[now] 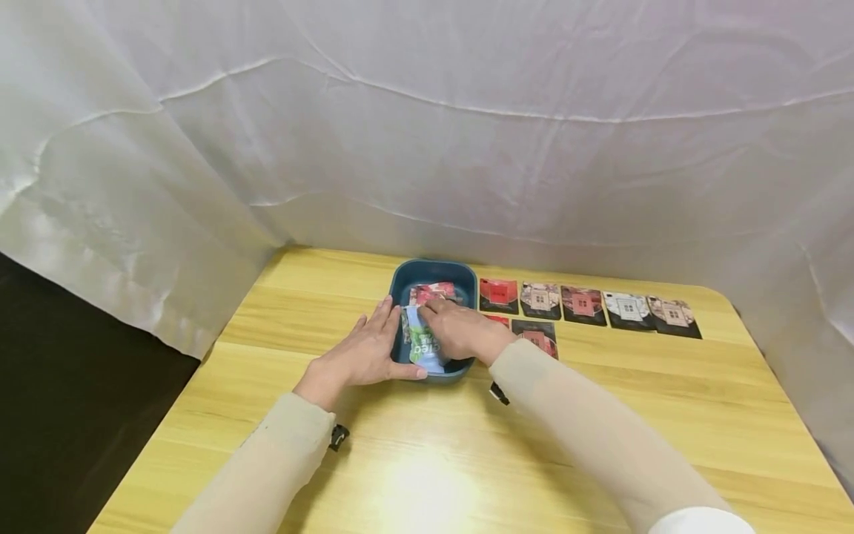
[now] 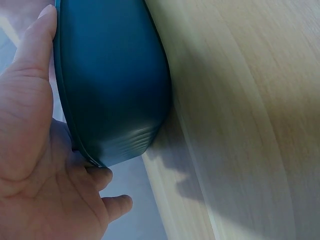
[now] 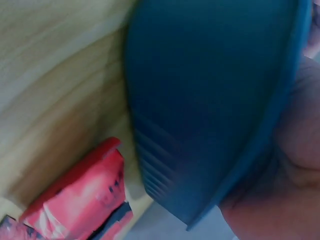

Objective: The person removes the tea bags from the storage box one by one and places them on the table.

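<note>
A dark blue plastic bin [image 1: 434,268] stands near the table's back edge with several printed packets inside. My left hand [image 1: 360,352] rests along the bin's left rim, fingers straight, thumb stretched over the front rim. In the left wrist view that thumb [image 2: 37,45] lies along the bin's edge. My right hand [image 1: 460,328] reaches down over the right rim into the bin, against a light blue and green packet [image 1: 424,343]. Its fingertips are hidden, so I cannot tell whether they grip that packet. Behind it lies a red packet [image 1: 434,291].
Right of the bin, several red, black and pale packets lie in a row, among them a red one [image 1: 499,295] and a white one [image 1: 629,308]. A second row has a dark packet [image 1: 537,334], partly behind my right forearm. A pale curtain [image 1: 507,185] hangs behind the wooden table [image 1: 267,415].
</note>
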A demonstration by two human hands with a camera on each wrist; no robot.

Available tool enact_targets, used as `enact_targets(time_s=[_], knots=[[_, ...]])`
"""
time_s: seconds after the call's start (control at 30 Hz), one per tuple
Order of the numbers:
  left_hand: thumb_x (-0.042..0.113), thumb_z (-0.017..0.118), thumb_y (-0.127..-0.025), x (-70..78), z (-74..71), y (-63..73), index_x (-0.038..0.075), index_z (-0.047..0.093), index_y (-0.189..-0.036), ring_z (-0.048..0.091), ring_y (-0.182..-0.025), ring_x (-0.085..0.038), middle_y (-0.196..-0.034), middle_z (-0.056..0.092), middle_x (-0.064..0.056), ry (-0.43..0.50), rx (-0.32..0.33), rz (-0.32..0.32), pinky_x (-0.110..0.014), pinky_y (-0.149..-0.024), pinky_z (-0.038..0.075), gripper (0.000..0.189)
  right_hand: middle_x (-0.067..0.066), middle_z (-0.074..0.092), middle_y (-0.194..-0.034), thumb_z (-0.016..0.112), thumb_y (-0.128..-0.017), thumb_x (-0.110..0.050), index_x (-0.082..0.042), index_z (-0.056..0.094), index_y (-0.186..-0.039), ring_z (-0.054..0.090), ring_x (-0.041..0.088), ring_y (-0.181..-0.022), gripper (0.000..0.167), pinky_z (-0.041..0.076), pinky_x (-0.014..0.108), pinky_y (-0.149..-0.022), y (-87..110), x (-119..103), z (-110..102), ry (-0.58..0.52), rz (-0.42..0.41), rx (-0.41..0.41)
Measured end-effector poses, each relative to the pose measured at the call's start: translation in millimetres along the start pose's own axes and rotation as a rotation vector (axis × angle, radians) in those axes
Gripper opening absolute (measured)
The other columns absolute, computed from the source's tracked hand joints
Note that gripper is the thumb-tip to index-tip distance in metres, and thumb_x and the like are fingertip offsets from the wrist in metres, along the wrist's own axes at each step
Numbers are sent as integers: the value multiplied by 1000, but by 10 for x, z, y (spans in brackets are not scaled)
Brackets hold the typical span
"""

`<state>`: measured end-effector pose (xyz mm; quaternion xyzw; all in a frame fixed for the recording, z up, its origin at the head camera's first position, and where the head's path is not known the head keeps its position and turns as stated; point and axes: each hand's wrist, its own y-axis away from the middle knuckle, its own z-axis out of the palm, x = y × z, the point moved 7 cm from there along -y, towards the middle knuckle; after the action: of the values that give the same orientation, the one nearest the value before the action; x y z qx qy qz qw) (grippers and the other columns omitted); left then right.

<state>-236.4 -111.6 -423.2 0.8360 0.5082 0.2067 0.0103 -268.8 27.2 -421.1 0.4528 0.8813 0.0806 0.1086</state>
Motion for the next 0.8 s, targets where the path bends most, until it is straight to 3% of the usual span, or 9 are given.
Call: enact_targets(time_s=[0.17,0.27,0.4,0.53,0.63,0.8], knots=[[86,62,-84,-11,-7,5,-1,6,-168,-3,-165,-31,-176,-12,-20,2,7,3,-56,-132,11,134,16,30,-172,77,-94,-18,-7,33,-164,29,35,-160,83,28,50,-130,-57,12,55,36,16,-31],[86,62,-83,-13,-10,9,-1,6,-168,-3,-165,-31,-176,-12,-20,4,5,2,-56,-132,11,134,15,39,-167,82,-92,-32,-6,37,-162,38,35,-155,86,33,50,-127,-67,38,51,71,65,-8],[86,62,-83,-10,-17,11,-1,5,-168,-2,-165,-31,-176,-13,-19,6,0,2,-56,-132,12,135,15,61,-148,81,-86,-61,-4,48,-153,56,35,-138,94,45,50,-116,-55,72,27,168,160,51],[86,63,-84,-5,-21,7,-1,5,-168,-1,-165,-31,-176,-12,-19,6,1,6,-56,-132,12,134,15,75,-126,70,-87,-74,-3,58,-144,67,36,-120,92,50,52,-107,-35,60,-14,255,205,84],[86,63,-84,-9,-16,-1,-1,6,-168,-1,-165,-31,-176,-11,-20,7,4,8,-56,-132,12,134,15,76,-124,71,-91,-67,-4,61,-141,69,36,-118,81,50,54,-107,-26,36,-72,261,194,89],[86,62,-83,-15,-3,-8,-1,7,-168,-1,-165,-31,-176,-11,-20,10,5,7,-56,-132,13,133,14,53,-159,73,-99,-35,-9,49,-156,51,33,-146,67,43,54,-119,-25,-38,-99,277,75,40]])
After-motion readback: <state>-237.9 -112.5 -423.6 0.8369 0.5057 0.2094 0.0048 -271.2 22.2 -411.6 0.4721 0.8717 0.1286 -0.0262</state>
